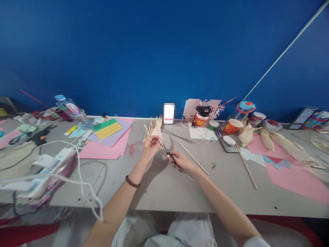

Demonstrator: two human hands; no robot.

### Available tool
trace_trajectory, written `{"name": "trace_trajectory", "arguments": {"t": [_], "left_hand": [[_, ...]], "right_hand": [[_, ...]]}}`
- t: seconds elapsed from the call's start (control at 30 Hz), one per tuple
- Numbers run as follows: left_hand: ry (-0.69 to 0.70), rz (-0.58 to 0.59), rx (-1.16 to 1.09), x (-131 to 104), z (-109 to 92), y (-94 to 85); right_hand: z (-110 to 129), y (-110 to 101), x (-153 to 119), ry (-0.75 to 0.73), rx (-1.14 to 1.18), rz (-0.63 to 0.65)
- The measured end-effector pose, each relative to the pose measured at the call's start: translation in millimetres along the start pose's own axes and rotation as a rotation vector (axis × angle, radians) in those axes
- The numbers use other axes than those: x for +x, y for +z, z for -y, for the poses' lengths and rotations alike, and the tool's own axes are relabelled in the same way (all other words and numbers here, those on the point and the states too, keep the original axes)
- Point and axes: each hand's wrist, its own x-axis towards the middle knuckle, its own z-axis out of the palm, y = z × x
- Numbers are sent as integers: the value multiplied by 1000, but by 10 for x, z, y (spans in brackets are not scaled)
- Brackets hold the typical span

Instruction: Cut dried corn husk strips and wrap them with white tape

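Observation:
My left hand [150, 147] is closed, pinching the lower end of a bundle of dried corn husks [155, 127], whose pale strips fan out upward beyond the fingers. In my right hand [182, 162] is a pair of black-handled scissors [171, 157], fingers wrapped about the handles. Its blades point up and left, reaching the husk end beside my left fingers; whether they touch it is too small to tell. Thin dark wires [180, 134] lie on the table behind the hands. A wooden stick [192, 157] rests just right of the scissors.
Left are pink paper sheets [99, 151], a power strip [51, 171] with white cable, and a tilted plastic bottle [70, 108]. A phone [169, 113] stands against the blue wall. Paper cups [233, 126], another stick [248, 169] and more husks [290, 146] lie right.

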Motion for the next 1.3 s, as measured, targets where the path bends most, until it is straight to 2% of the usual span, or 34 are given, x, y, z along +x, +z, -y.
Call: {"name": "trace_trajectory", "arguments": {"t": [0.6,1.3], "left_hand": [[11,-16,-1,-3,-40,20],[22,-22,-12,29,37,-27]], "right_hand": [[-47,-28,18,-4,4,-26],[-52,-28,20,-20,10,-23]]}}
